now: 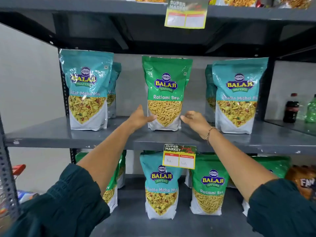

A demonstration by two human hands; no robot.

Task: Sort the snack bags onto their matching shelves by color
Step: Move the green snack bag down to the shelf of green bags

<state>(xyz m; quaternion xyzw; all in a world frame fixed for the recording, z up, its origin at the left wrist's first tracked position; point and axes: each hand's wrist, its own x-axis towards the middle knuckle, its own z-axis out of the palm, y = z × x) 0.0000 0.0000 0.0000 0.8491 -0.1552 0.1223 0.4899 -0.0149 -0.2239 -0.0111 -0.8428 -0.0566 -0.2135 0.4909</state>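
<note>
Grey metal shelving fills my view, with a pale wall behind it. On the middle shelf (51,135) a green Ratlami Sev bag (166,89) stands upright in the centre, between two groups of teal Khatta Mitha Mix bags: a left teal bag (86,86) with another tucked behind it, and a right teal bag (238,94) with one behind it too. I see my left hand (139,118) at the green bag's lower left edge, fingers fairly straight and spread, fingertips touching the pouch front. My right hand (195,120) sits at the bag's lower right corner, fingers loosely extended, tips at or just beside the edge; I cannot tell if they touch. Neither hand is closed around the bag, which rests on the shelf. A thin bracelet (210,132) hangs on my right wrist, and dark green sleeves cover both forearms near the camera.

On the lower shelf (171,226) a teal bag (160,187) stands among green ones, including a green bag (209,189) just to its right. A yellow price tag (179,156) hangs from the middle shelf's front edge, and a second tag (186,14) hangs from the shelf above. Far right, a dark cola bottle (291,108) stands beside a green bottle (311,110)
</note>
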